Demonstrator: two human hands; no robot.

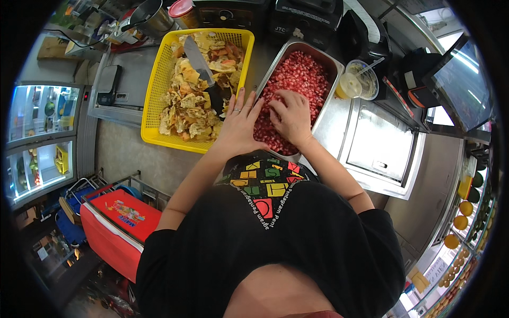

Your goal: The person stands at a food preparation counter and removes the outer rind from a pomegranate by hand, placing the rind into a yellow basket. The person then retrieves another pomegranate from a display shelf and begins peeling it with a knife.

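A deep stainless-steel pan (336, 59) full of red pomegranate seeds (296, 71) lies before me. My right hand (293, 115) is over the seeds with its fingers bent down into them; whether they pinch anything is hidden. My left hand (240, 129), with a ring on one finger, lies spread across the pan's left edge, its thumb near the front rim. Left of it is a yellow plastic basket (150, 115) heaped with pomegranate peel and pith (191, 107). A knife (197, 57) with a black handle rests on the peels, its blade pointing away from me.
A clear plastic cup (365, 79) with a straw stands right of the pan. Black appliances (304, 24) line the back. A digital scale (109, 84) sits at the left, a steel jug (149, 18) behind it. A red cooler box (119, 222) is at lower left, a monitor (461, 83) at right.
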